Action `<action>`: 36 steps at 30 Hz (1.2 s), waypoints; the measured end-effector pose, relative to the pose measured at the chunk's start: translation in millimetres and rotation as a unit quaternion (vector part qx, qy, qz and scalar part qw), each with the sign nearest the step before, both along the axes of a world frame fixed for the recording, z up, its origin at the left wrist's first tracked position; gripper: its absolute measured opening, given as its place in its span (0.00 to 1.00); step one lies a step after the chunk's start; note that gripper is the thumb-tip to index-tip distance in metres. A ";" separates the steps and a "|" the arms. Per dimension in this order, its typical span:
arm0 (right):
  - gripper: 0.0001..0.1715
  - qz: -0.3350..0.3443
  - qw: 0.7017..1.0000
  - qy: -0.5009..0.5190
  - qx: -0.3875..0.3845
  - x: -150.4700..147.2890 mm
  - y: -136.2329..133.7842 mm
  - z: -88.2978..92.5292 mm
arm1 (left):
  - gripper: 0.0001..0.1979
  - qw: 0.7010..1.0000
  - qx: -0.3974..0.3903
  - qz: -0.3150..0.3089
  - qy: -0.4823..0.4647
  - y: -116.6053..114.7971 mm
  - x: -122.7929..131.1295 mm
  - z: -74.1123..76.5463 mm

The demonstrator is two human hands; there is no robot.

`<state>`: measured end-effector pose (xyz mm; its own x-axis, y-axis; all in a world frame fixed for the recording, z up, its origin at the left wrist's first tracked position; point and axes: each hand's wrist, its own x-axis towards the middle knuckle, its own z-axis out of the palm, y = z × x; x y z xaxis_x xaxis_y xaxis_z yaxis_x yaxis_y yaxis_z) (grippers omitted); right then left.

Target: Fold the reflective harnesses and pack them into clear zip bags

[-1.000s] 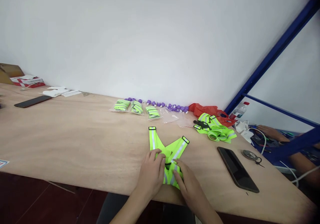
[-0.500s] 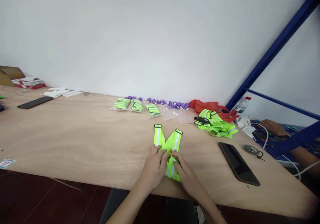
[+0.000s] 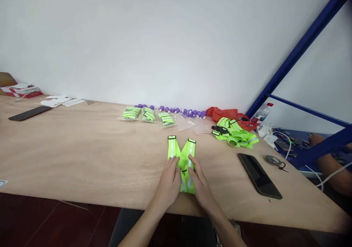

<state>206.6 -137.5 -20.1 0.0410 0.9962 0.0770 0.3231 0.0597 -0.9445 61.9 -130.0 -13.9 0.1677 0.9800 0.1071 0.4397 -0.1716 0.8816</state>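
Note:
A neon-green reflective strap piece (image 3: 184, 159) lies folded in a V shape near the table's front edge, with black buckles at its two upper ends. My left hand (image 3: 169, 181) rests on its left side, fingers extended and lying flat. On the right side lies my right hand (image 3: 200, 182), its fingers spread over the strap's edge. Part of the strap's lower half is hidden under both hands. Behind it are three clear bags of folded green straps (image 3: 166, 119). A loose heap of green straps (image 3: 239, 137) with a black clip sits to the right.
Purple rolls (image 3: 194, 113) line the wall beside flat clear bags (image 3: 184, 122). At the right are a red bag (image 3: 227, 113), a bottle (image 3: 262, 113), a phone (image 3: 260, 175) and a round metal object (image 3: 272, 160). Another person's arm (image 3: 334, 170) shows beyond the blue frame (image 3: 299, 48).
The V's right arm has swung inward, closer to the left one. Both my hands have straightened slightly along the strap's sides. The other person's hand has moved right, and the view has shifted slightly.

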 end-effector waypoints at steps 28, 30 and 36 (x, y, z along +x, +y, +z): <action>0.31 0.228 0.929 -0.270 0.109 21.3 -15.6 21.7 | 0.09 0.958 0.124 -0.196 0.169 -9.7 -40.8 33.8; 0.42 0.249 0.923 -0.277 0.099 23.6 -17.2 19.7 | 0.11 0.958 0.116 -0.203 0.167 -12.1 -42.7 34.1; 0.64 0.282 0.910 -0.295 0.070 25.9 -22.3 22.0 | 0.24 0.956 0.094 -0.217 0.173 -19.1 -49.7 27.1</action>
